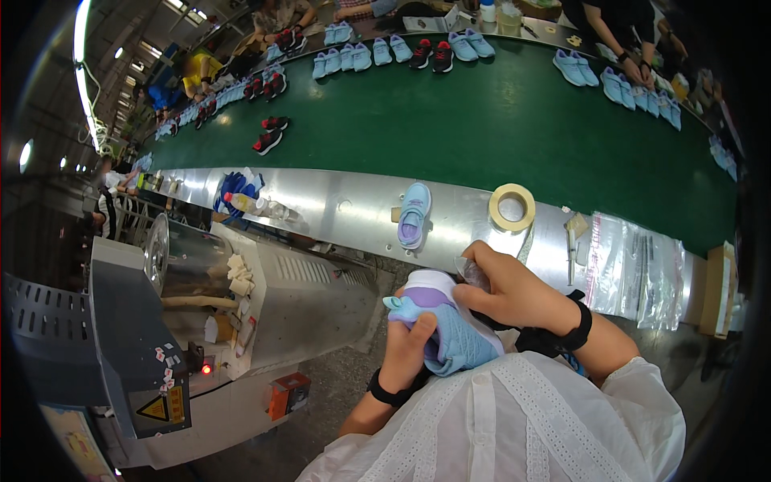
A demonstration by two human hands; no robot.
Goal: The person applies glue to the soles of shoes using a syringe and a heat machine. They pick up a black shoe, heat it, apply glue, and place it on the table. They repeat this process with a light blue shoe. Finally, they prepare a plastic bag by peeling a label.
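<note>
My left hand [407, 347] is closed round a light blue sneaker [459, 341], held close to my body with its lilac and white part turned up. The thumb presses on the shoe near a small blue loop. Beside the shoe's upper edge, my right hand [514, 289] is closed in a pinch. Between its thumb and finger sits a greyish, crumpled translucent piece [474, 275], whose kind I cannot make out. Another light blue sneaker with a lilac inside [414, 217] rests on the metal ledge in front of me.
A roll of cream tape [511, 207] and clear plastic bags [634, 269] lie on the metal ledge [345, 205]. Beyond it, the green conveyor belt [418, 120] carries blue sneakers [353, 56] and black-red sneakers [432, 56]. A grey machine [297, 281] stands at left. Co-workers sit across.
</note>
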